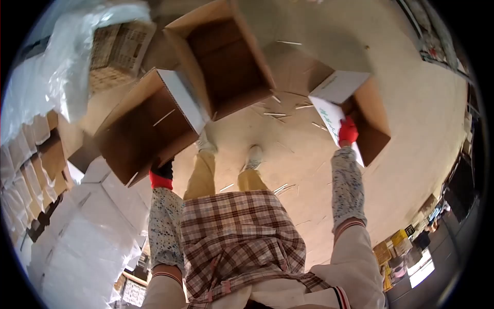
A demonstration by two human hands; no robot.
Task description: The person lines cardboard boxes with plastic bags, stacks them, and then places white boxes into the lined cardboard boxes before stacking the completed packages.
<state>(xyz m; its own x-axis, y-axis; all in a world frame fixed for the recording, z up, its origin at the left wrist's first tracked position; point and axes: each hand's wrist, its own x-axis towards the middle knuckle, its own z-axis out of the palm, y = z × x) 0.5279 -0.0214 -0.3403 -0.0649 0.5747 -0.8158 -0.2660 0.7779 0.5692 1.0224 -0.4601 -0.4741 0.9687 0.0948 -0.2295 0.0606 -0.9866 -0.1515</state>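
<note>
My left hand (pixel 162 174), in a red and black glove, grips the lower edge of an open cardboard box (pixel 149 129) whose inside faces me. My right hand (pixel 348 132), in a red glove, is closed on the upper rim of another open box (pixel 371 121) with white outer sides and green writing. Between them, farther up, a third open box (pixel 226 62) stands near the left box and touches neither hand. The fingertips of my left hand are partly hidden behind the box edge.
Thin white sticks (pixel 274 114) lie scattered on the floor around my feet. Clear plastic sheeting (pixel 67 56) covers a printed carton at the upper left. White wrapped stacks (pixel 77 237) stand at the lower left. Crates (pixel 399 238) and other goods line the right edge.
</note>
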